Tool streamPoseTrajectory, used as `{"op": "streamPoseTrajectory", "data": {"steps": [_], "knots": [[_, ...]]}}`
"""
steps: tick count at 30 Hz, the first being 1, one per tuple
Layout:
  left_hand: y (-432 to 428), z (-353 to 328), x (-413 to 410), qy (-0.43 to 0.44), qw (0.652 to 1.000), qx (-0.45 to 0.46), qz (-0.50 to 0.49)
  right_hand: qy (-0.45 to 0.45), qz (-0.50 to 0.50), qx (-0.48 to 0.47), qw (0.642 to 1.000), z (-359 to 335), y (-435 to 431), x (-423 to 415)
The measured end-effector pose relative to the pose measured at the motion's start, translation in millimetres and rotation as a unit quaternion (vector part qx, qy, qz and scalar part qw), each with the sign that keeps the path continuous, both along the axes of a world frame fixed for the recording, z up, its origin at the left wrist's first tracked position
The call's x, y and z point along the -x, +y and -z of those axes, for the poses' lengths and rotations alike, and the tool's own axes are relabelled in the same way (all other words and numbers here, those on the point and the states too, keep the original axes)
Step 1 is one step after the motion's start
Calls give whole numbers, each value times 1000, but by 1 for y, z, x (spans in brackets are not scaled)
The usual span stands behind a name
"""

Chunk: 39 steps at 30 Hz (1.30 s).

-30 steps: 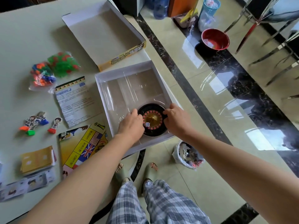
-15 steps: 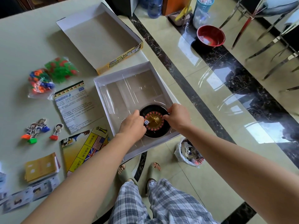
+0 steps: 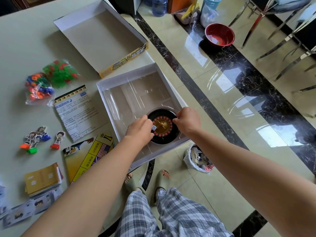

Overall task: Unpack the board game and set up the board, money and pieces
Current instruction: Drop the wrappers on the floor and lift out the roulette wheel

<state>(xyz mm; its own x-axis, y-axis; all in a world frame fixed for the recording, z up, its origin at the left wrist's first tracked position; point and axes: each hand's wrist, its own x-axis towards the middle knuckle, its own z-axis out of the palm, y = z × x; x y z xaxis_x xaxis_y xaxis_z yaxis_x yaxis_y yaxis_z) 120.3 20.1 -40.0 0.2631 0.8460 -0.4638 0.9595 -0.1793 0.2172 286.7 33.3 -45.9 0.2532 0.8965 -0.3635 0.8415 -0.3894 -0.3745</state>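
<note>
My left hand (image 3: 140, 130) curls its fingers down over the left edge of the roulette wheel (image 3: 162, 125), and my right hand (image 3: 187, 121) pinches the right rim with bent fingers, so both have hold of it from opposite sides; my fingertips themselves are hidden under my knuckles. The wheel sits in the near right corner of the open box base (image 3: 102, 93), in a round recess of the clear plastic insert (image 3: 136, 96), with a small white die (image 3: 153, 127) lying on its red and black ring just beside my left hand. Beyond the base, the box lid (image 3: 102, 36) lies upside down on the table (image 3: 22, 40). To the left of the base is the instruction sheet (image 3: 77, 112), and past it two bags of coloured plastic pieces (image 3: 38, 88). Nearer me stand the cardboard character figures (image 3: 36, 136) on coloured feet, then the folded board (image 3: 87, 158) under my left forearm, a stack of yellow cards (image 3: 41, 179) and some paper money (image 3: 25, 209) at the table's near edge.
</note>
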Motion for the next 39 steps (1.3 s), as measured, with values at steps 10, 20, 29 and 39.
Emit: {"op": "streamPoseTrajectory", "data": {"steps": [10, 20, 29, 39], "knots": [[7, 5, 2, -9, 1000, 6, -4, 12, 4, 39, 999, 1, 2, -9], [-1, 12, 4, -33, 995, -84, -39, 105, -3, 59, 993, 0, 3, -19], [2, 6, -4, -93, 988, -114, -54, 241, 43, 91, 965, -10, 1, -32], [6, -25, 17, -417, 826, -111, -363, 308, 90, 9, 947, -29, 3, -25]]}}
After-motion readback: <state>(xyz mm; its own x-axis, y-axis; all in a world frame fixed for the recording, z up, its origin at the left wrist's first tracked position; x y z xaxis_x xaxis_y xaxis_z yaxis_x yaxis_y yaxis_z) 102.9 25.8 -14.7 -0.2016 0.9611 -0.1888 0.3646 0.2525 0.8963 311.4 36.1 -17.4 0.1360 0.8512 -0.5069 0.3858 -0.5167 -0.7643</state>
